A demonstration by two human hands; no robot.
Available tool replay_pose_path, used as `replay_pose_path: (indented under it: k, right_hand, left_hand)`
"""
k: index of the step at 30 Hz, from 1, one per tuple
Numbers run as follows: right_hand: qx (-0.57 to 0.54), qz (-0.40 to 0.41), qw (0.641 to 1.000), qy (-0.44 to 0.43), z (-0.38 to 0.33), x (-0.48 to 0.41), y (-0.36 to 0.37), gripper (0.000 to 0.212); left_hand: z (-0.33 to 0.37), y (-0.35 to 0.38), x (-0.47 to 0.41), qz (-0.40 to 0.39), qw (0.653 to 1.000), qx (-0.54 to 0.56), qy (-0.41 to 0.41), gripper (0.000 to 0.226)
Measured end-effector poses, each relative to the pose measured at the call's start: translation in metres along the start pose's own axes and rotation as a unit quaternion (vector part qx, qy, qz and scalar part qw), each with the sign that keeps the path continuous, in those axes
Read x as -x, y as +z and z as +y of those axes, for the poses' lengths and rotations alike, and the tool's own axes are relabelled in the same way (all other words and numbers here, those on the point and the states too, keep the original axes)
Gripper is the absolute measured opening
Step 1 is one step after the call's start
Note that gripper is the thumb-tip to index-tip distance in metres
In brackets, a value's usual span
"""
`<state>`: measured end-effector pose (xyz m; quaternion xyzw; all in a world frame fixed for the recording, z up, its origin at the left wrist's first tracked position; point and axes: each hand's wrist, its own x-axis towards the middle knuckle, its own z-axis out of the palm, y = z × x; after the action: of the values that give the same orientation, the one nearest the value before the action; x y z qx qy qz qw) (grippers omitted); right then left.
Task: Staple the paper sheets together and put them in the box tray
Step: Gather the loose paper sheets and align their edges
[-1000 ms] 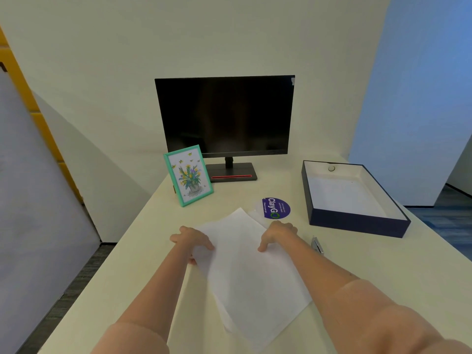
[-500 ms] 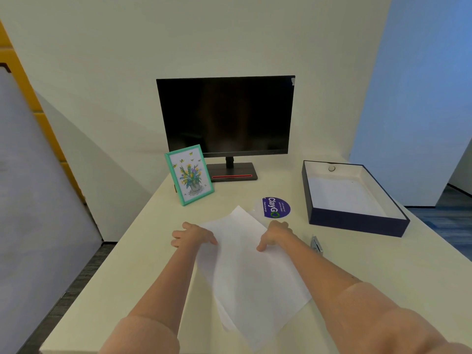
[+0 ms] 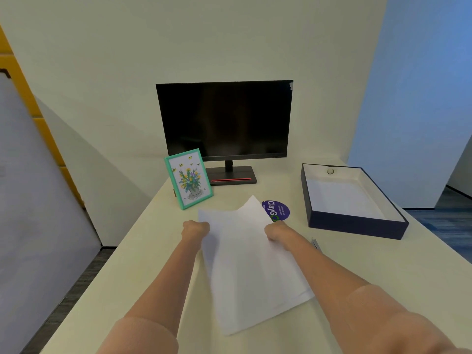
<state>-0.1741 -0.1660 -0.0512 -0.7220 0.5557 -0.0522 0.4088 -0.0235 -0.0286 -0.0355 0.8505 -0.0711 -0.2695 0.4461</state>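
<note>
Both hands on paper sheets (image 3: 245,256) at desk (image 3: 143,251) centre — left hand (image 3: 195,229) fisted on left edge, right hand (image 3: 277,232) gripping right edge. Far corners of sheets lifted, near end lying on desk. Stapler (image 3: 316,243) just beside right forearm, mostly hidden. Box tray (image 3: 355,224) to right (navy walls, pale inside), well apart from sheets. Purple round sticker (image 3: 279,209) behind sheets, partly covered. Green-framed flower picture (image 3: 188,178) and dark monitor (image 3: 224,121) further back — picture leaning upright near monitor base.
</note>
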Motion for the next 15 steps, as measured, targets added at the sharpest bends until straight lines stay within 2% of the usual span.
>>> replay_pose_path:
  k: [4, 7, 11, 15]
  right_hand:
    - [0.141, 0.030, 0.990, 0.007, 0.003, -0.005, 0.008, 0.040]
    - [0.195, 0.038, 0.980, 0.002, -0.002, -0.004, 0.016, 0.049]
    - [0.165, 0.041, 0.985, 0.025, -0.008, 0.001, 0.019, 0.061]
    - [0.039, 0.026, 0.998, 0.032, -0.006, -0.002, 0.019, 0.076]
  left_hand:
    - [-0.006, 0.005, 0.017, -0.081, 0.991, -0.100, -0.020, 0.044]
    - [-0.012, 0.011, -0.002, -0.085, 0.992, -0.090, -0.030, 0.071]
    - [-0.009, 0.007, 0.002, -0.089, 0.993, -0.077, -0.031, 0.060]
    - [-0.012, 0.003, -0.005, -0.076, 0.993, -0.075, -0.040, 0.069]
